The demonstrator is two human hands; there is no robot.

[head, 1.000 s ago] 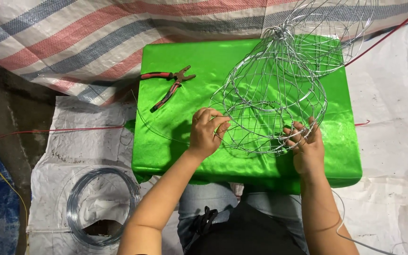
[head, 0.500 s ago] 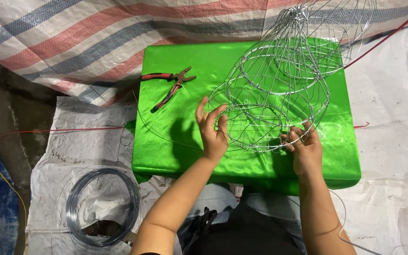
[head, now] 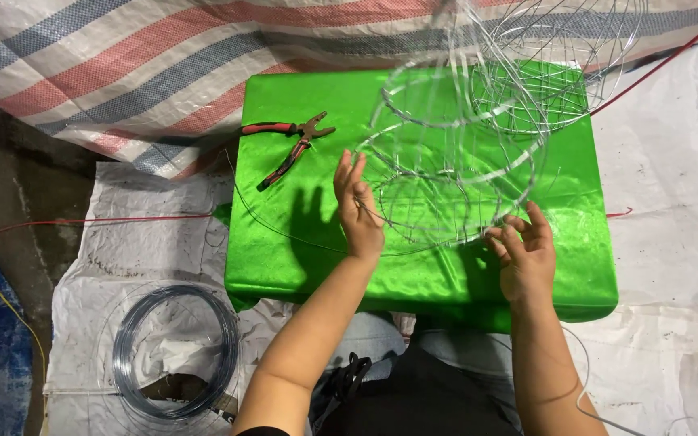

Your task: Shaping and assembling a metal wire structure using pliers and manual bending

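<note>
A round frame of thin silver wire, built of several hoops and ribs, lies tilted on a table covered in shiny green cloth; it looks blurred. My left hand is open, its fingers straight and resting against the frame's left side. My right hand is at the frame's lower right edge with its fingers curled on the wire of the bottom hoop. Red-handled pliers lie on the cloth to the left of my left hand, apart from it.
A coil of silver wire lies on white sacking on the floor at lower left. A striped tarp hangs behind the table. A thin red wire runs along the floor on the left. A loose wire strand curves across the cloth.
The wire frame has turned and tipped away toward the upper right. My left hand let go of it and opened flat; my right hand stayed at the lower hoop.
</note>
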